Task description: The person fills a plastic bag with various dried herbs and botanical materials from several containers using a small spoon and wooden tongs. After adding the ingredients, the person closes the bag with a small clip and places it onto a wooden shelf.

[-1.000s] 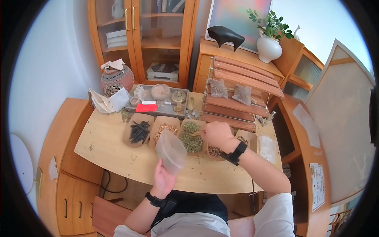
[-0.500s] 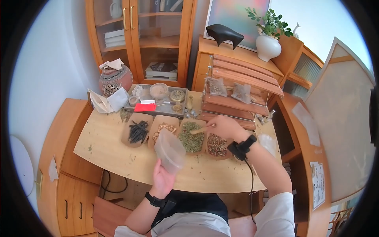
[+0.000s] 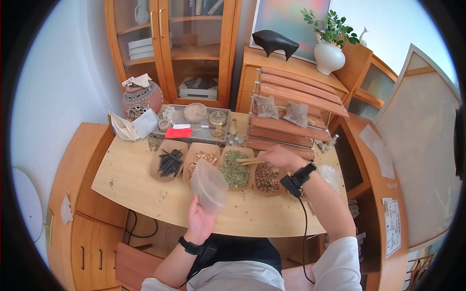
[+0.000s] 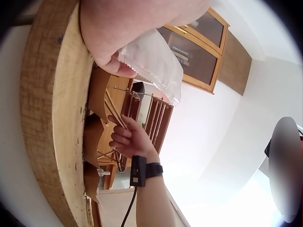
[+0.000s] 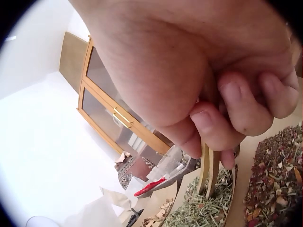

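Note:
My left hand [image 3: 201, 220] holds a translucent plastic bag [image 3: 209, 186] by its lower end, in front of the paper trays. The left wrist view shows the bag's serrated edge [image 4: 147, 75]. In my right hand [image 3: 284, 157] is a pair of wooden tongs [image 3: 250, 160], pinched between thumb and fingers. The tongs' two arms [image 5: 208, 172] reach down to dried green herbs [image 5: 201, 210], their tips at the herbs' surface. These herbs lie in a brown paper tray [image 3: 224, 154]. Beneath my right hand is a tray of reddish-brown mixed bits [image 3: 267, 178].
Left of the herbs stand trays of pale chips [image 3: 204, 157] and dark strips [image 3: 170, 162]. Behind are a grey tray [image 3: 194, 137] of small containers and a slatted wooden rack [image 3: 286, 131] with two bags. A cable hangs from the right wrist.
My right hand has shifted right, drawing the tongs back from deeper over the green herbs, and more of the tongs shows. The left hand and the bag have stayed in place.

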The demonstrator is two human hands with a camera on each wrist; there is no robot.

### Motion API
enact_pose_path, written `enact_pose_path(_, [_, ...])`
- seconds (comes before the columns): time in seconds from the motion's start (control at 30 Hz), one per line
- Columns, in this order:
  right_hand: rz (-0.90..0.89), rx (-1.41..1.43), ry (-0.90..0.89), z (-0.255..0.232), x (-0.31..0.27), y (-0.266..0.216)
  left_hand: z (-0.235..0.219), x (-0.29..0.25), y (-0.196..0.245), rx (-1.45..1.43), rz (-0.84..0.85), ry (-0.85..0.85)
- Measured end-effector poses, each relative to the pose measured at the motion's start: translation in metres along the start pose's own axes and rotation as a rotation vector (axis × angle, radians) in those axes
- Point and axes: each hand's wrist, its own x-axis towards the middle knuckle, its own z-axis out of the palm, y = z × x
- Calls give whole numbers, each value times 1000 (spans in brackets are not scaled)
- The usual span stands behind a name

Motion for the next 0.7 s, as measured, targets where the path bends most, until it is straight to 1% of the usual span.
enact_pose_path(0.07, [-16, 37, -34, 7, 1, 3, 1, 0, 0, -8, 1, -14])
enact_pose_path(0.17, [0, -125, 5, 21, 1, 0, 3, 1, 0, -18, -11, -7])
enact_pose_path(0.27, [-58, -284, 62, 26, -17, -15, 3, 0, 1, -9, -15, -6])
enact_pose_path(0.37, [-193, -178, 80, 24, -10, 7, 1, -1, 1, -12, -4, 7])
enact_pose_path(0.47, [-195, -221, 106, 7, -23, 8, 0, -1, 1, -20, -13, -7])
enact_pose_path(0.57, [-211, -542, 246, -3, -52, -3, 2, -1, 1, -7, -24, -8])
enact_pose_path(0.67, [-230, -720, 259, 2, -77, -20, 3, 0, 2, -15, -32, -4])
enact_pose_path(0.7, [-270, -755, 289, 8, -79, -17, 2, 1, 1, -11, -30, -1])
